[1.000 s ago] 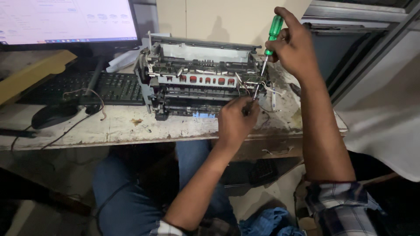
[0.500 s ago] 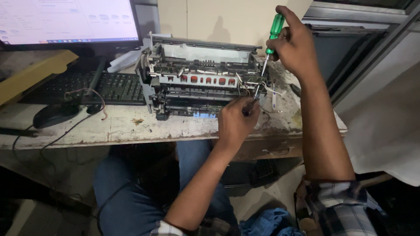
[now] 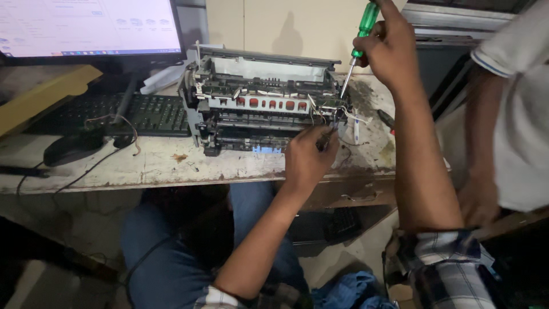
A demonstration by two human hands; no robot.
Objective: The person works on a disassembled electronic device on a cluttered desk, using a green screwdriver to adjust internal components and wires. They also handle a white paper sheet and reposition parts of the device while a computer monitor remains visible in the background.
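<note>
The right hand [image 3: 389, 48] is gripping a green screwdriver [image 3: 359, 43], clamped on its handle, tip pointing toward seven o'clock into the printer [image 3: 257, 103] on the table [image 3: 160, 163]. The left hand [image 3: 309, 157], fingers pinched together, is touching wires [image 3: 349, 123] at the printer's four o'clock corner. A keyboard [image 3: 143, 111] is lying at the printer's nine o'clock.

At the centre of the frame an opened printer [image 3: 263, 109] sits on a worn table [image 3: 160, 166], and the left hand [image 3: 306, 160] pinches wires at its right end. The right hand [image 3: 389, 48], upper right, grips a green-handled screwdriver [image 3: 360, 37] whose tip points down into that same corner. A keyboard [image 3: 143, 113] and monitor [image 3: 86, 28] fill the upper left, and another person's arm [image 3: 486, 143] stands at the right edge.
</note>
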